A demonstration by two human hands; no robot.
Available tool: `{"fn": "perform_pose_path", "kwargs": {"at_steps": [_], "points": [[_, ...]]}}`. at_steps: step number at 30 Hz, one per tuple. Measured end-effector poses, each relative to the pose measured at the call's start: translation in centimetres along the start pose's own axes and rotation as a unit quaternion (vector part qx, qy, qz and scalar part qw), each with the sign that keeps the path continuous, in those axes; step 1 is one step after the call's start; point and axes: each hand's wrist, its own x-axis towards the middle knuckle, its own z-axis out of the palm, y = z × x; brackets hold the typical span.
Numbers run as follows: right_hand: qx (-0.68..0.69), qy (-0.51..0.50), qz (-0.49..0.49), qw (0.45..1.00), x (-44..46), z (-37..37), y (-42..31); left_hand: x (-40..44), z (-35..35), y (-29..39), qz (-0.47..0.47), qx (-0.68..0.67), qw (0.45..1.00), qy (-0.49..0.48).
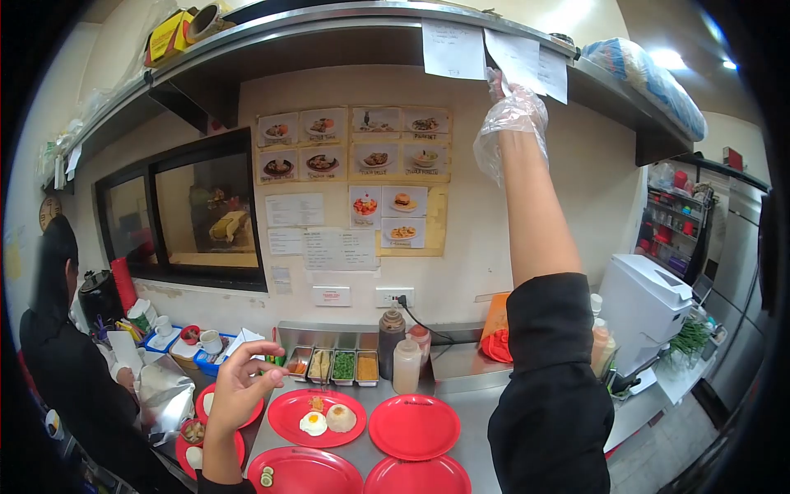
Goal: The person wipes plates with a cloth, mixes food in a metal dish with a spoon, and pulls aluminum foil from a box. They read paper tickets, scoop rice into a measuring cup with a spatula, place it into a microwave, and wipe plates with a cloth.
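Note:
My right hand (514, 103), in a clear plastic glove, is raised to the metal shelf edge. Its fingers are closed at the lower edge of a handwritten paper slip (514, 59). Another paper slip (453, 49) hangs to the left. My bare left hand (240, 387) hovers with bent fingers, thumb and forefinger apart and nothing between them. Close to it is a red oval plate (284, 416) with a fried egg (313, 423) and a rice mound (341, 418). In front lies a red plate (317, 473) with cucumber slices (267, 476). A bare red plate (414, 426) is to the right.
Metal topping tins (343, 367) and squeeze bottles (406, 366) line the counter's back. The overhead shelf (329, 37) spans the view. A person in dark clothes (66, 370) stands at left. A white appliance (646, 313) is at right.

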Motion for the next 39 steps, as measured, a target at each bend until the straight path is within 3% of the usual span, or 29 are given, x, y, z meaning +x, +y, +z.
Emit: {"fn": "perform_pose_path", "kwargs": {"at_steps": [3, 5, 8, 13, 15, 16, 18, 19, 21, 22, 23, 25, 26, 28, 29, 30, 32, 35, 38, 39], "points": [[0.009, -0.009, -0.003, 1.000, -1.6, -1.0, 0.5, 0.1, -0.1, -0.5, -0.006, -0.008, 1.000, 0.008], [-0.006, -0.102, 0.051, 0.993, -2.3, -2.4, 0.8, 0.1, -0.1, -1.0, -0.017, -0.016, 1.000, 0.008], [0.036, -0.110, 0.096, 0.989, -5.5, -2.8, 1.6, 0.4, -0.1, -1.8, -0.026, -0.022, 0.999, 0.003], [-0.138, -0.245, 0.033, 0.959, -4.3, -1.3, 4.5, 1.0, -0.3, -2.3, -0.050, -0.009, 0.999, -0.020], [-0.252, -0.210, -0.009, 0.945, -2.2, 0.0, 6.1, 1.0, 0.1, -2.4, -0.063, -0.013, 0.998, -0.016], [-0.251, -0.209, -0.006, 0.945, 1.6, 1.1, 7.5, 0.9, 0.1, -2.5, -0.077, -0.017, 0.997, -0.015], [-0.043, -0.330, 0.011, 0.943, 10.0, 2.4, 10.5, 0.6, -0.2, -3.1, -0.071, -0.007, 0.997, -0.017], [-0.181, -0.278, -0.049, 0.942, 6.9, 2.7, 9.5, 0.3, -0.4, -3.5, -0.065, 0.003, 0.998, -0.023], [-0.500, -0.152, -0.128, 0.843, -0.7, 0.9, 8.0, -0.6, -1.5, -4.8, -0.069, 0.000, 0.997, -0.019], [-0.528, -0.130, -0.129, 0.829, -3.2, 0.3, 7.8, -0.8, -1.9, -5.1, -0.070, -0.002, 0.997, -0.015], [-0.503, -0.124, -0.120, 0.847, -5.5, -0.3, 7.4, -0.8, -2.0, -5.0, -0.070, -0.003, 0.997, -0.015], [-0.260, -0.168, -0.086, 0.947, -9.8, -2.3, 7.0, -0.4, -2.3, -4.2, -0.095, 0.007, 0.995, 0.010], [-0.259, -0.169, -0.088, 0.947, -10.7, -2.7, 6.1, 0.5, -2.2, -3.3, -0.094, 0.007, 0.996, 0.009], [-0.220, -0.180, -0.087, 0.955, -11.5, -3.3, 4.0, 4.7, -1.5, 0.2, 0.066, 0.248, 0.966, -0.022], [-0.164, -0.130, -0.054, 0.976, -11.9, -2.9, 2.6, 7.8, -0.9, 2.0, 0.148, 0.269, 0.951, -0.025], [-0.114, -0.167, -0.017, 0.979, -10.2, -3.7, 1.2, 11.9, -0.7, 2.7, 0.258, 0.290, 0.921, -0.036], [-0.110, -0.193, -0.055, 0.973, -8.3, -4.6, -1.2, 18.7, 2.8, 8.0, 0.365, 0.246, 0.897, -0.033], [-0.101, -0.209, -0.063, 0.971, -5.1, -6.1, -4.1, 30.4, 7.4, 13.5, 0.454, 0.285, 0.844, 0.030], [-0.085, -0.165, -0.040, 0.982, -4.6, -6.1, -5.4, 37.6, 12.6, 18.0, 0.422, 0.269, 0.854, 0.139], [-0.147, -0.167, -0.051, 0.974, -5.2, -5.9, -5.4, 39.4, 14.1, 19.0, 0.394, 0.231, 0.880, 0.133]]}}
